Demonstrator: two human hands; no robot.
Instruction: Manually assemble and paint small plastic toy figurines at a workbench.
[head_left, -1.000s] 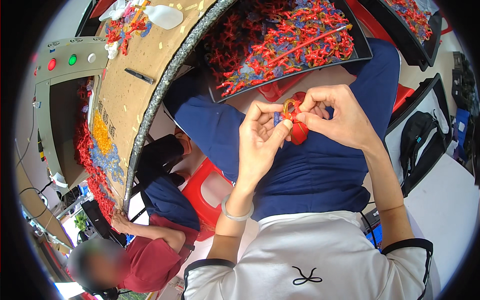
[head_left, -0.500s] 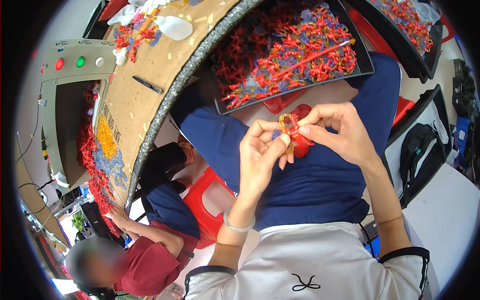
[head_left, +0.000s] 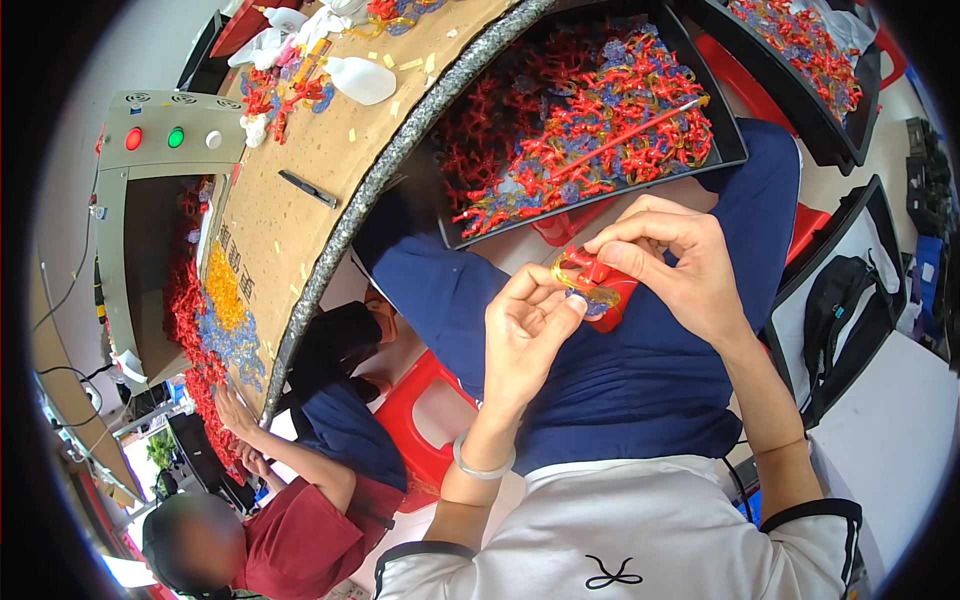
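Above my lap, both hands hold one small plastic piece (head_left: 572, 270) with a red body, clear yellow loops and a bit of blue. My left hand (head_left: 527, 325) pinches its lower side between thumb and fingertips. From above and the right, my right hand (head_left: 678, 262) grips the red part with thumb and bent fingers. Fingertips hide much of the piece, so its exact shape cannot be made out. Just beyond my hands, a black tray (head_left: 610, 192) holds a heap of similar red, blue and yellow pieces (head_left: 600, 120), with a thin red stick (head_left: 625, 138) lying across them.
A brown-topped table (head_left: 300, 240) with a padded edge curves along the left, bearing a black pen (head_left: 308, 188), a white bottle (head_left: 360, 80) and piles of coloured parts (head_left: 225, 290). A co-worker (head_left: 310, 530) reaches onto it. Another filled tray (head_left: 850, 140) stands far right.
The piece has turned between my hands, and more of its yellow and blue shows near my left thumb. My right fingers have shifted along the red part. The co-worker's hands have moved apart.
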